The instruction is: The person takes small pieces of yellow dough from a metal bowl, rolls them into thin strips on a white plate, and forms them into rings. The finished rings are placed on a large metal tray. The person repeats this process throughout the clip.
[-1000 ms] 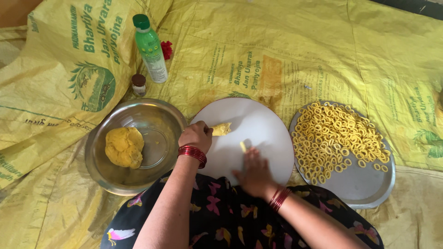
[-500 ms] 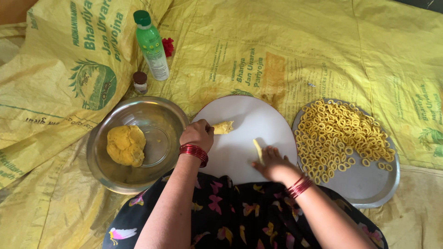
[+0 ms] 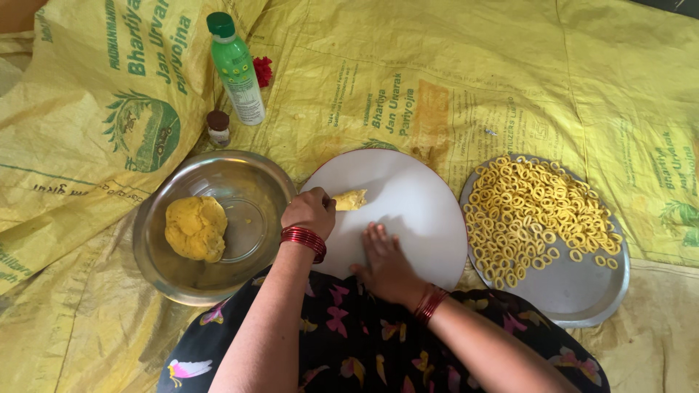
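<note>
- Presently, the left hand (image 3: 312,211) is curled at the left edge of the round white board (image 3: 408,196), its grip closed on a small yellow dough piece (image 3: 351,199) that sticks out to the right over the board.
- Left forearm rises from the bottom of the view, wrist bent slightly inward, red bangles (image 3: 303,239) at the wrist.
- Right hand (image 3: 386,263) lies palm down and flat on the near edge of the board, fingers stretched forward and close together; its grip is open and flat, and whether anything lies under the palm cannot be told.
- Right forearm comes in from the lower right, red bangles (image 3: 429,303) at the wrist.
- Steel bowl (image 3: 255,182) sits just left of the board, touching or nearly touching it; a yellow dough lump (image 3: 195,228) rests in its left half.
- Steel plate (image 3: 575,291) lies just right of the board, covered over its upper part with many small yellow dough rings (image 3: 535,211).
- All these rest on yellow printed sacking (image 3: 510,80) spread on the floor.
- Green-capped plastic bottle (image 3: 235,67) stands beyond the bowl, with a small brown-capped jar (image 3: 218,127) near it and a red object (image 3: 262,70) just beside the bottle.
</note>
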